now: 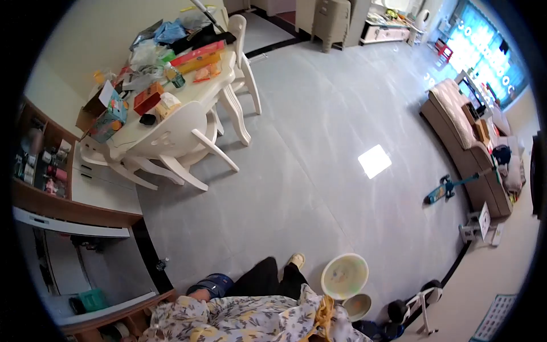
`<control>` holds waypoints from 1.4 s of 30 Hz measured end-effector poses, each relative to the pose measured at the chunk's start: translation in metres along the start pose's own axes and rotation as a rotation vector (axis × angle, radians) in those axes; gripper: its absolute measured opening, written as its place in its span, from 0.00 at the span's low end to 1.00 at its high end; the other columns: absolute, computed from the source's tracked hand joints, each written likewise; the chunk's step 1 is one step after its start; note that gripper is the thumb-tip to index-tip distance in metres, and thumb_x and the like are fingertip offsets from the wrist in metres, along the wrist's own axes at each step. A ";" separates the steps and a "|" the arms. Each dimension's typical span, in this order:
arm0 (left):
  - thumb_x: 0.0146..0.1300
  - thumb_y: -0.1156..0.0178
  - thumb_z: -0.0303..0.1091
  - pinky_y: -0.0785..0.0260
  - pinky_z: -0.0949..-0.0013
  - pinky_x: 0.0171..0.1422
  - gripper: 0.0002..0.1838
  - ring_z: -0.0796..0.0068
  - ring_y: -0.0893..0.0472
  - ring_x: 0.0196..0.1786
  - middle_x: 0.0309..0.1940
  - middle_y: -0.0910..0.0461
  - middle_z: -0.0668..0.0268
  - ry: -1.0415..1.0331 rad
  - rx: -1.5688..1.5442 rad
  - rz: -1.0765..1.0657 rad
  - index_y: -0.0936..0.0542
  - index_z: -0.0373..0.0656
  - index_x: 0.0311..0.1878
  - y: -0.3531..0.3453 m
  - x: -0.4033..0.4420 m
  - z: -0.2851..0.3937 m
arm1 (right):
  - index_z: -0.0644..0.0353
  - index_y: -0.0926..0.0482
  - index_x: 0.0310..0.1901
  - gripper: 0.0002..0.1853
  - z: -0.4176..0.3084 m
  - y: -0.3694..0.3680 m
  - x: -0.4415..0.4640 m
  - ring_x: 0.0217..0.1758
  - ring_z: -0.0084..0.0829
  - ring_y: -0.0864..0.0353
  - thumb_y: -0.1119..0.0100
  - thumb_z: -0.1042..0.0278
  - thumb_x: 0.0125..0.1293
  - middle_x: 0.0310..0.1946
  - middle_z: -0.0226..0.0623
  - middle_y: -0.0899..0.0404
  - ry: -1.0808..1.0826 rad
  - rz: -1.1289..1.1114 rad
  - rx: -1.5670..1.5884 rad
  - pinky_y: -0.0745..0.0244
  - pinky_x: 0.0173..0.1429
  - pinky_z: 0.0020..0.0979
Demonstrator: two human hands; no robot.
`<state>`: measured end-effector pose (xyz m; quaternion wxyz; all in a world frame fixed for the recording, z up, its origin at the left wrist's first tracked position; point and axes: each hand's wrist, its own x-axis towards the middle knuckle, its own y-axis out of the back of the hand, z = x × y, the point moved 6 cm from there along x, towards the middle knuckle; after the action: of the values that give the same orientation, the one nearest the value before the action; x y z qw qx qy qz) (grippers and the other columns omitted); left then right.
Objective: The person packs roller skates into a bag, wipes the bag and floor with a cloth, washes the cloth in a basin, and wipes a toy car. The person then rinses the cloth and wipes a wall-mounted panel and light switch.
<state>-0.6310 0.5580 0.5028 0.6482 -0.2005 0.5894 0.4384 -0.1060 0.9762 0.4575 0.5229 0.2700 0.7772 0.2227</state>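
Note:
At the bottom I see my own body in a floral garment (250, 316) with yellow and grey print, dark trousers (256, 279) and a pale yellow slipper (297, 260). A small patch of skin, seemingly part of my left arm or hand (199, 294), shows against a dark blue item (215, 284); its fingers are hidden, so I cannot tell what it holds. My right hand is out of sight. Near my right side stand a large pale basin (345, 276) and a smaller bowl (357, 306) on the floor. Yellow gathered cloth (323, 313) hangs on the garment.
A cluttered white dining table (131, 134) with white chairs (176, 134) stands at left, beside an open-shelved cabinet (105, 188). At right are a beige sofa (456, 119), a blue scooter (441, 191) and a white step stool (481, 225). A suitcase (331, 23) stands far back.

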 end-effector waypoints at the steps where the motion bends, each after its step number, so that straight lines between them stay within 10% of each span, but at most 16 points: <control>1: 0.55 0.42 0.37 0.28 0.50 0.41 0.12 0.49 0.19 0.40 0.34 0.18 0.52 0.006 -0.006 0.002 0.17 0.38 0.36 0.001 -0.001 0.006 | 0.57 0.22 0.48 0.20 -0.004 0.004 0.018 0.42 0.49 0.19 0.39 0.67 0.50 0.36 0.52 0.19 0.046 0.017 -0.046 0.26 0.48 0.44; 3: 0.55 0.42 0.36 0.27 0.50 0.41 0.12 0.49 0.19 0.40 0.34 0.18 0.52 0.009 -0.018 0.010 0.17 0.38 0.36 0.012 0.003 0.018 | 0.58 0.21 0.44 0.17 -0.130 0.130 0.033 0.41 0.53 0.20 0.42 0.65 0.52 0.35 0.55 0.19 0.010 0.037 -0.143 0.26 0.46 0.46; 11: 0.55 0.42 0.34 0.27 0.50 0.42 0.11 0.50 0.19 0.41 0.35 0.18 0.53 0.018 -0.008 0.026 0.17 0.38 0.37 0.134 0.053 0.038 | 0.52 0.24 0.50 0.17 -0.275 0.216 0.208 0.44 0.54 0.24 0.42 0.65 0.58 0.44 0.49 0.25 0.185 0.212 -0.015 0.26 0.50 0.45; 16: 0.56 0.42 0.33 0.27 0.50 0.43 0.11 0.50 0.19 0.42 0.36 0.18 0.53 -0.057 0.145 0.020 0.17 0.39 0.38 0.296 0.121 0.018 | 0.57 0.25 0.54 0.22 -0.361 0.227 0.214 0.46 0.51 0.22 0.42 0.62 0.57 0.42 0.52 0.21 -0.253 0.039 0.163 0.26 0.49 0.44; 22: 0.62 0.46 0.34 0.25 0.56 0.37 0.13 0.55 0.16 0.38 0.33 0.18 0.53 -0.425 0.554 0.148 0.20 0.35 0.44 0.574 0.205 0.052 | 0.48 0.20 0.51 0.25 -0.284 0.106 0.254 0.49 0.44 0.19 0.37 0.51 0.49 0.44 0.44 0.18 -0.163 0.053 0.195 0.27 0.54 0.42; 30: 0.61 0.43 0.38 0.28 0.58 0.43 0.15 0.57 0.20 0.41 0.37 0.20 0.55 -0.342 0.487 0.163 0.22 0.36 0.45 0.879 0.336 0.313 | 0.46 0.21 0.53 0.28 -0.378 0.068 0.290 0.50 0.44 0.19 0.36 0.48 0.48 0.45 0.42 0.18 -0.613 0.047 0.221 0.26 0.55 0.40; 32: 0.61 0.43 0.38 0.28 0.58 0.44 0.16 0.57 0.21 0.42 0.38 0.21 0.55 -0.382 0.477 0.172 0.22 0.36 0.45 0.919 0.361 0.378 | 0.63 0.25 0.53 0.25 -0.437 0.125 0.335 0.37 0.51 0.18 0.44 0.59 0.55 0.33 0.51 0.17 -0.222 0.117 0.341 0.26 0.39 0.46; 34: 0.61 0.44 0.39 0.29 0.58 0.44 0.16 0.57 0.21 0.42 0.38 0.21 0.55 -0.423 0.513 0.159 0.22 0.36 0.45 0.955 0.393 0.425 | 0.61 0.25 0.53 0.23 -0.451 0.191 0.387 0.42 0.51 0.19 0.47 0.59 0.57 0.39 0.51 0.18 -0.541 -0.268 0.437 0.25 0.46 0.45; 36: 0.61 0.44 0.39 0.29 0.58 0.44 0.17 0.58 0.21 0.42 0.38 0.21 0.55 -0.449 0.541 0.131 0.22 0.36 0.46 0.976 0.425 0.464 | 0.57 0.23 0.48 0.18 -0.486 0.264 0.419 0.37 0.46 0.18 0.49 0.61 0.59 0.31 0.45 0.18 -0.475 0.237 0.381 0.24 0.43 0.44; 42: 0.61 0.44 0.40 0.30 0.58 0.45 0.18 0.59 0.22 0.42 0.38 0.22 0.55 -0.512 0.732 0.012 0.23 0.36 0.47 0.998 0.517 0.540 | 0.58 0.22 0.47 0.16 -0.558 0.358 0.447 0.48 0.50 0.23 0.49 0.63 0.59 0.42 0.50 0.21 -0.408 0.517 0.508 0.28 0.52 0.46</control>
<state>-1.1573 1.6836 0.3948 0.7990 0.1608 0.5273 0.2400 -0.6970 1.5026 0.5706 0.5098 0.6153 0.5946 0.0896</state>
